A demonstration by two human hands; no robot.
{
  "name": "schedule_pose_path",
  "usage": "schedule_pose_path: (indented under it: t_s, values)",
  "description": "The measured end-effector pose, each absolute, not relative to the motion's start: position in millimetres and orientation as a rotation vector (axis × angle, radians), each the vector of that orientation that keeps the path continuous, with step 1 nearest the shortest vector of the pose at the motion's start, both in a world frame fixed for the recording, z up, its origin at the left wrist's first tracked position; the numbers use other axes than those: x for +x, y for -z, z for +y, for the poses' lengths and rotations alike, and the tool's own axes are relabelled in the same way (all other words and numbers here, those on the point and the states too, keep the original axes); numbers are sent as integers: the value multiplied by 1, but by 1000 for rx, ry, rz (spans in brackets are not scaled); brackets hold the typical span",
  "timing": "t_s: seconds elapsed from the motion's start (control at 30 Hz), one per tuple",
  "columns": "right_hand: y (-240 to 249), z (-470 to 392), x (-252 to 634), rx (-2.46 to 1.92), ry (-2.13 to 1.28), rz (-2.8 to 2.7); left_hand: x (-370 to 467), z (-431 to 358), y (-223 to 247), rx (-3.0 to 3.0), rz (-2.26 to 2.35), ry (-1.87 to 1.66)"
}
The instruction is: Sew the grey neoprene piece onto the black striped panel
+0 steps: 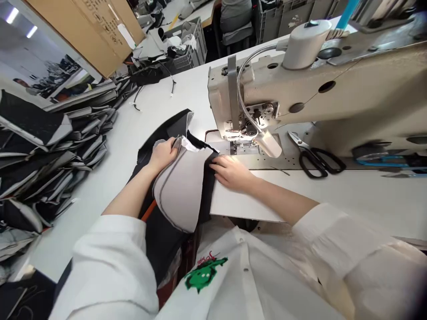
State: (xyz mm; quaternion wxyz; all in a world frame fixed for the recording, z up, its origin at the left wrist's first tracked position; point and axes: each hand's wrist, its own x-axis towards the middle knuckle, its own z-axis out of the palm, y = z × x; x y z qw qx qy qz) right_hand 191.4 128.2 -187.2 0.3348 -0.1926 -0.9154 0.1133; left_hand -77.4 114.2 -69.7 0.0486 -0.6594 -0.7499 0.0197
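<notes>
A black and grey fabric piece (182, 186) lies over the table's front edge, left of the sewing machine (240, 98). My left hand (163, 155) is closed on its upper left part, fingers curled over the grey layer near a white strip. At the right border of the fabric, my right hand (230, 172) presses the black edge with its fingers, close to the needle area; its fingers lie fairly flat and the thumb is hidden. The machine's small lamp (268, 143) shines beside the presser foot.
Black-handled scissors (315, 158) lie on the machine bed at the right. Stacked black and grey pieces (66, 146) fill the left side. A grey crate (196, 44) with fabric and a cardboard box (90, 31) stand behind.
</notes>
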Motion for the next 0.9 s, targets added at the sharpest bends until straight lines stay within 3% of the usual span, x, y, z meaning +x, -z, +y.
schedule_pose_path:
  t_s: [0.13,0.4,0.63,0.7,0.8,0.9]
  values:
    - [192,131,190,-393,-262,-2396,-83,151,100,-1927,-2539,-88]
    - [191,120,182,-743,-257,-2593,-61,123,115,-1926,-2627,-147]
    - [185,117,181,-892,-293,-2596,-32,113,64,-2096,-2192,502]
    - [185,120,183,-897,-296,-2593,-13,98,62,-2270,-2080,352]
    - [188,124,188,-834,-288,-2600,7,81,88,-2473,-1816,-228]
    - [191,127,198,-702,-288,-2624,8,78,119,-2421,-1607,-301]
